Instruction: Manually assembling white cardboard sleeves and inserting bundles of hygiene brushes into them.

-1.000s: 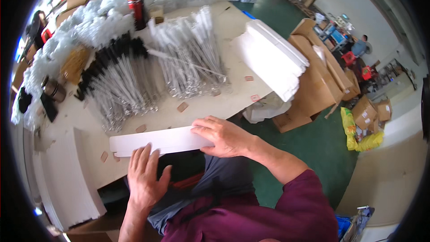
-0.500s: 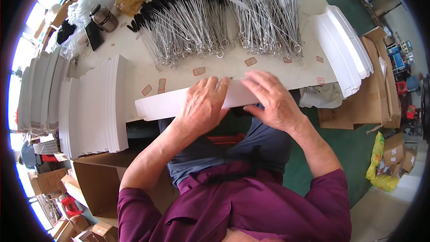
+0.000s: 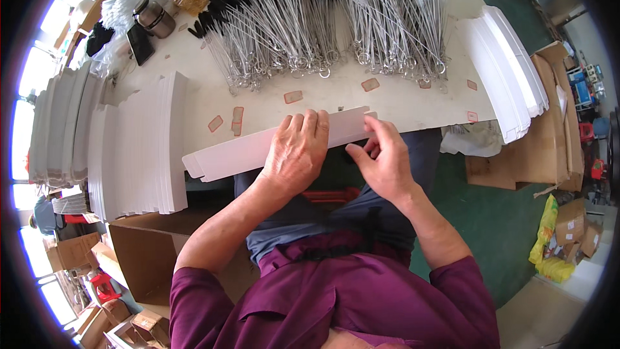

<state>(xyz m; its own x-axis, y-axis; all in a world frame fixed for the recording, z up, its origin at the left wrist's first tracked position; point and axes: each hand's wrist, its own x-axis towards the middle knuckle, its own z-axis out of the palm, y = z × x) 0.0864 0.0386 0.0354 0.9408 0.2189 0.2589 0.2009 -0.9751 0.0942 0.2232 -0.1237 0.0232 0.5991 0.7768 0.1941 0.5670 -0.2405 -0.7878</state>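
Observation:
A long, narrow white paper box point(image 3: 245, 153) lies slantwise along the near table edge, its left end lower than its right. My left hand point(image 3: 297, 155) is closed over its middle, thumb out of sight on the near side. At the box's right end, my right hand point(image 3: 387, 161) has its index fingertip against the small end flap. The thumb stands apart from that finger, and the other fingers are half curled. End tabs show at the left end of the box too.
Black-bristled wire brushes point(image 3: 284, 29) and white-bristled ones point(image 3: 400, 32) lie heaped across the table. Stacks of flat white boxes stand left point(image 3: 139, 148) and right point(image 3: 507, 77). Also there: a steel flask point(image 3: 155, 19), a phone point(image 3: 139, 44) and open cartons point(image 3: 510, 161).
The box's left end has swung down and toward me. My right hand has drawn in its fingers, from spread over the box's right end to half curled at the flap.

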